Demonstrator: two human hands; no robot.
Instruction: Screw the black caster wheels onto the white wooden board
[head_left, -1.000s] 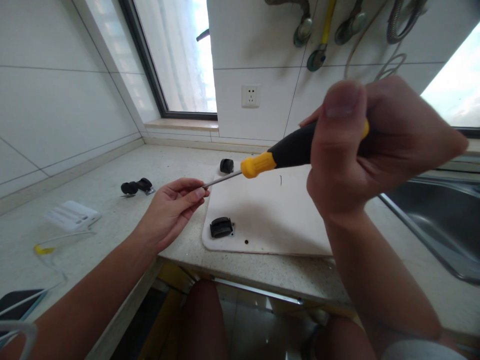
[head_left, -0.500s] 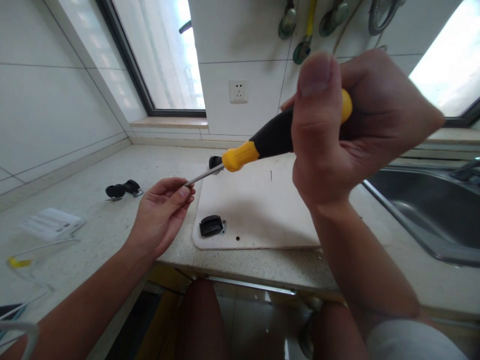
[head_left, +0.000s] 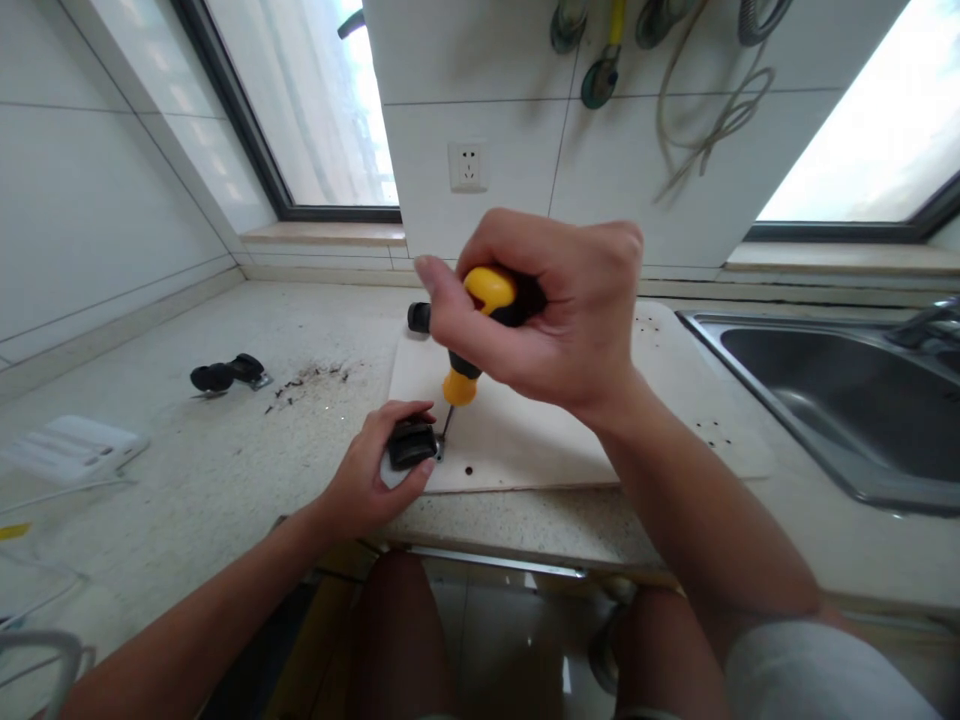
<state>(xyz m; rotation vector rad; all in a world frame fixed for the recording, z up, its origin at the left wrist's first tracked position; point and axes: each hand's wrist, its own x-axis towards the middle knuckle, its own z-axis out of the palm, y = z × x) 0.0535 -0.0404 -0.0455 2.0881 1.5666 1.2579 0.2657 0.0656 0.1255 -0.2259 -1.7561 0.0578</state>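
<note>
Your right hand (head_left: 551, 300) clamped round screwdriver (head_left: 460, 385), tip at three o'clock on black caster (head_left: 412, 446). Your left hand (head_left: 375, 468) grips that caster, eight o'clock on white board (head_left: 540, 445). Loose casters (head_left: 214, 377): ten o'clock from left hand.

gripping a screwdriver (head_left: 460, 388) in the right hand (head_left: 559, 305), tip (head_left: 444, 434) at the metal plate (head_left: 440, 452) of a black caster (head_left: 411, 444). clasping that caster with the left hand (head_left: 369, 482).

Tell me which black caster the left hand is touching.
The caster on the board at its near left corner: the left hand is around it, the screwdriver at its plate. The far caster and counter casters sit outside that grip.
</note>
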